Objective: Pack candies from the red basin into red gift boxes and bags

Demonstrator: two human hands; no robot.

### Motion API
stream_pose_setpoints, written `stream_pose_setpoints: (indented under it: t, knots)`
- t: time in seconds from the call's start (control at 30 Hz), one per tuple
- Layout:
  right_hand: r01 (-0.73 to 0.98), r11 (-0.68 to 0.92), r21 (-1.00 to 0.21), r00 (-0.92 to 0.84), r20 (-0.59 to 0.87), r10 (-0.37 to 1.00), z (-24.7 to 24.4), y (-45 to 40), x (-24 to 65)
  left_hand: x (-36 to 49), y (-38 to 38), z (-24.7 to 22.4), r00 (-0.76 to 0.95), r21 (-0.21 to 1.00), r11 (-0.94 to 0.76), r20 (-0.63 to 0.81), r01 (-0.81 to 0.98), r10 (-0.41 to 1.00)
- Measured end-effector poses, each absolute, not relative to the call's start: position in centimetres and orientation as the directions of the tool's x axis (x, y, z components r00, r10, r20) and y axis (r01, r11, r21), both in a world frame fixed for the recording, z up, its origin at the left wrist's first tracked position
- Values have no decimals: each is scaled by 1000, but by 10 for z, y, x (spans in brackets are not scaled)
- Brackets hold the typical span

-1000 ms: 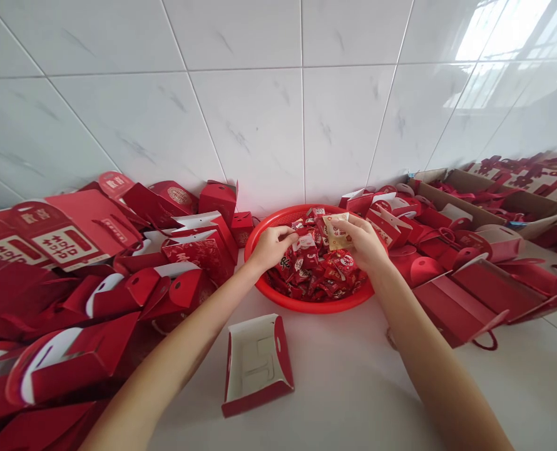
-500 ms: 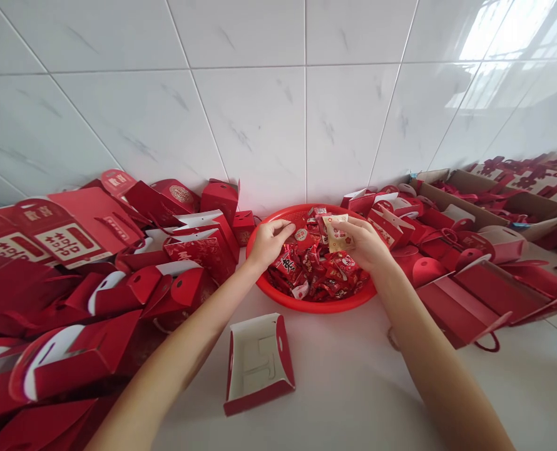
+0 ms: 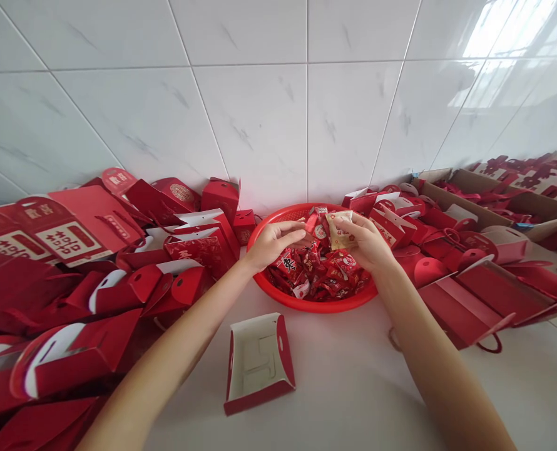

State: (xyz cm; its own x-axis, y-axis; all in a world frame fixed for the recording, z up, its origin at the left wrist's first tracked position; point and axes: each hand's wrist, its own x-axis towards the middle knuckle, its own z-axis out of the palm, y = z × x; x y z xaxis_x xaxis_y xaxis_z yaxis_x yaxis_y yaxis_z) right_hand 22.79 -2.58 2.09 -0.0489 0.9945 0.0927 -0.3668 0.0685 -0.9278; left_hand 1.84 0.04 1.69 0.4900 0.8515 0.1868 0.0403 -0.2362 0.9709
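1. Head view, change: the left hand (image 3: pixel 278 243) has reached slightly farther over the red basket (image 3: pixel 301 305); thumb and fingers now stand parted by a narrow gap.
2. Right hand (image 3: pixel 367 243): still pinches the cream packet (image 3: pixel 340 230), printed and crinkled, above the basket's contents.
3. Basket: round, perforated plastic, holding glossy red packets (image 3: pixel 337 272).
4. Open carton (image 3: pixel 256 360): folded card, white inside, red outside, near the basket.
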Motion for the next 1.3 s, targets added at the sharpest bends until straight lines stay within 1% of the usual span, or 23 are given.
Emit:
stream_pose_setpoints:
  t: [0.07, 0.1, 0.17, 0.2, 0.27, 0.33, 0.5, 0.57, 0.7, 0.8, 0.93, 1.0, 1.13, 1.2, 1.3]
  knots:
    - [-384, 82, -920, 12, 84, 996, 21, -25, 228, 12, 1, 19, 610, 929, -309, 127, 204, 782]
    - [-388, 85, -918, 35, 77, 996, 21, -25, 228, 10, 1, 19, 669, 874, -379, 88, 303, 738]
    - [-385, 86, -919, 53, 71, 996, 21, -24, 229, 8, 0, 18, 740, 706, -531, 13, 469, 672]
    - [-379, 86, -921, 52, 72, 996, 21, -24, 229, 8, 0, 17, 748, 623, -580, -14, 525, 663]
    - [-369, 84, -925, 46, 72, 996, 20, -24, 229, 11, 0, 14, 731, 526, -610, -33, 592, 681]
    - [-375, 78, -924, 50, 64, 997, 20, -24, 229, 16, 0, 13, 715, 485, -610, -46, 627, 698]
    - [-398, 61, -915, 61, 40, 997, 22, -25, 228, 25, -3, 14, 733, 386, -656, -83, 649, 675]
    - [-397, 65, -916, 60, 45, 997, 24, -26, 227, 26, -5, 15, 711, 409, -626, -85, 664, 698]
    - [-417, 61, -907, 53, 43, 998, 25, -26, 226, 23, -5, 12, 655, 549, -537, -25, 641, 756]
    - [-433, 27, -901, 19, 21, 1000, 25, -25, 227, 19, -1, 6, 641, 632, -525, 58, 570, 765]
    - [-458, -75, -886, -119, -22, 993, 23, -23, 230, 16, 4, -1, 579, 769, -472, 165, 432, 798]
    - [-468, -103, -877, -148, -37, 988, 23, -22, 231, 16, 6, -3, 536, 807, -452, 205, 381, 819]
    - [-489, -100, -866, -113, -51, 992, 23, -20, 231, 13, 9, -5, 489, 807, -465, 259, 365, 833]
    - [-500, -92, -861, -95, -51, 994, 22, -20, 231, 13, 9, -5, 458, 781, -468, 265, 414, 848]
    - [-511, -84, -855, -69, -56, 996, 22, -19, 231, 11, 9, -2, 380, 736, -427, 247, 525, 892]
